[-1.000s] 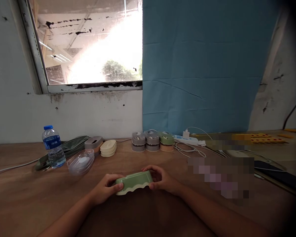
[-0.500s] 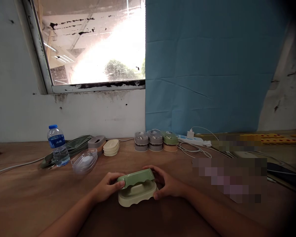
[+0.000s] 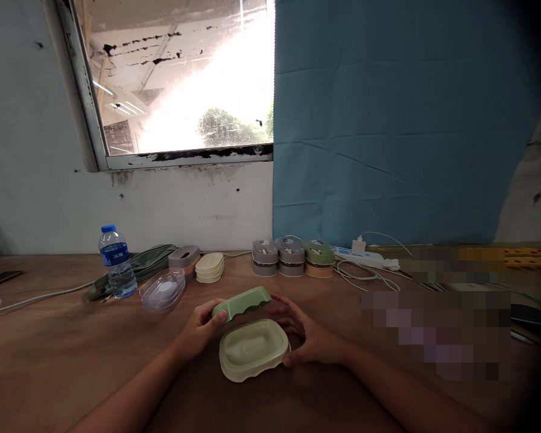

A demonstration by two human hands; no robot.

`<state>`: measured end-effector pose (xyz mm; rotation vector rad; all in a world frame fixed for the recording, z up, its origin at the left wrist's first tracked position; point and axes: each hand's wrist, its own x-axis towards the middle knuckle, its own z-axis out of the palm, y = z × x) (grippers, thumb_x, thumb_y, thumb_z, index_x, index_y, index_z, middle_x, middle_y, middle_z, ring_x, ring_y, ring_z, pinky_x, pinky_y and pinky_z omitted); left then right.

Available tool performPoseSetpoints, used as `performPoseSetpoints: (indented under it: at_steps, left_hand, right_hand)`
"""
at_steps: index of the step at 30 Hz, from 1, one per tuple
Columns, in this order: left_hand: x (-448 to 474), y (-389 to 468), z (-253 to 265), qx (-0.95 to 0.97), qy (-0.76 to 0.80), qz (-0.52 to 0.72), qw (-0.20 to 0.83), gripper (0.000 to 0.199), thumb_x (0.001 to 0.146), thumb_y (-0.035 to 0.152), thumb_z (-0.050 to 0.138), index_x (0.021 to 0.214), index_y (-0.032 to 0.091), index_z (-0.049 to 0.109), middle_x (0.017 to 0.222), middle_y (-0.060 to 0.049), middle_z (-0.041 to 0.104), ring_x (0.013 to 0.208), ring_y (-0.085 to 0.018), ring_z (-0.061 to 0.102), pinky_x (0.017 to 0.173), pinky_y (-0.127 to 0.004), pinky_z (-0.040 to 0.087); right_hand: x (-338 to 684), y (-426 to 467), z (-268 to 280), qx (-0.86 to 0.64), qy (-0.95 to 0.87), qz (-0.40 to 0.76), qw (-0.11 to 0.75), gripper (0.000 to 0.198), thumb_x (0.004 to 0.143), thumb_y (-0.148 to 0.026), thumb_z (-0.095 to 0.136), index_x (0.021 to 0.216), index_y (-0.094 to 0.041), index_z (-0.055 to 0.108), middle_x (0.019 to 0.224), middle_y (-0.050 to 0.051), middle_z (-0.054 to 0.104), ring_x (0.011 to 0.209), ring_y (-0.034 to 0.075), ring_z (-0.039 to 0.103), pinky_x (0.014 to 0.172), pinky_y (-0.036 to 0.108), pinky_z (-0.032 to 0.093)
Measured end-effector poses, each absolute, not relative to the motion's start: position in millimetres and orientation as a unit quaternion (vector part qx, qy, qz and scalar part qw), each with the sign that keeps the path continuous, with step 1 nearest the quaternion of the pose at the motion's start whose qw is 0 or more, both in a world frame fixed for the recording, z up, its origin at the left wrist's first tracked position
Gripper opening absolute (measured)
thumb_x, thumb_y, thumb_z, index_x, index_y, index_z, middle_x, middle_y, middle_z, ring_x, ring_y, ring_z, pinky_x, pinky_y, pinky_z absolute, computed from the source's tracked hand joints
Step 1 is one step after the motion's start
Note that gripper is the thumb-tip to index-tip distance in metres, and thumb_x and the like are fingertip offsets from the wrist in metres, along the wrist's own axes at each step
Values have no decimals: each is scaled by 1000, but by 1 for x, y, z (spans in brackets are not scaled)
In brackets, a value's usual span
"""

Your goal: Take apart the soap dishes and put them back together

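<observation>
My left hand (image 3: 204,328) pinches the left end of a green plastic cover (image 3: 243,302), a rounded oblong piece with a wavy lower edge, and holds it raised and tilted. Below and in front of it is a cream plastic tray (image 3: 253,346) with a raised middle and a wavy rim. My right hand (image 3: 310,337) curves round the tray's right end, its thumb at the near rim and its fingers spread behind. A gap separates the cover from the tray. Whether the tray rests on the table is hard to tell.
Behind stand two grey boxes (image 3: 278,257) and a green-and-orange box (image 3: 320,258). Further left are stacked cream trays (image 3: 210,267), a grey-and-orange box (image 3: 184,260), a clear plastic container (image 3: 163,290) and a water bottle (image 3: 118,264). A power strip (image 3: 358,257) with cables lies right.
The green cover has lifted up and away from the cream tray in my left hand. The tray now tips more toward me, and my right fingers have left the cover. The view has shifted slightly left.
</observation>
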<state>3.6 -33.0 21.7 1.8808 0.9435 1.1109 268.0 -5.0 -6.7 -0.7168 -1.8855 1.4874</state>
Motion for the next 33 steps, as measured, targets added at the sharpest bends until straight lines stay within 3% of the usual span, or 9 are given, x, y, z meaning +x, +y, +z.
performPoseSetpoints:
  at_steps: [5,11,22,33]
  left_hand:
    - [2,-30,23,724,461,450,247,38,79,44,48,100,14,57,93,-6,61,83,-20,53,73,-28,41]
    - [-4,-22,18,764,497,401,93,35,76,42,52,100,17,58,99,-9,61,94,-24,52,84,-37,38]
    - [-2,-21,19,785,514,346,4,31,76,39,52,98,18,56,100,-8,60,96,-24,51,84,-37,38]
    - [-22,-11,16,751,633,166,-86,25,76,38,51,91,18,57,91,-8,61,88,-23,54,76,-32,38]
  right_hand:
    - [268,-4,-9,-299,-719,548,305,109,40,-23,83,129,-26,20,121,10,38,112,23,44,99,41,30]
    - [267,-10,1,-284,-754,530,264,73,46,-28,80,110,-21,48,118,7,45,111,23,44,98,39,33]
    - [268,-10,4,-289,-805,455,246,59,50,-32,78,104,-22,56,117,7,38,113,23,41,99,37,32]
    - [267,-15,13,-315,-820,421,228,48,51,-35,77,94,-21,62,117,7,39,112,25,42,99,37,30]
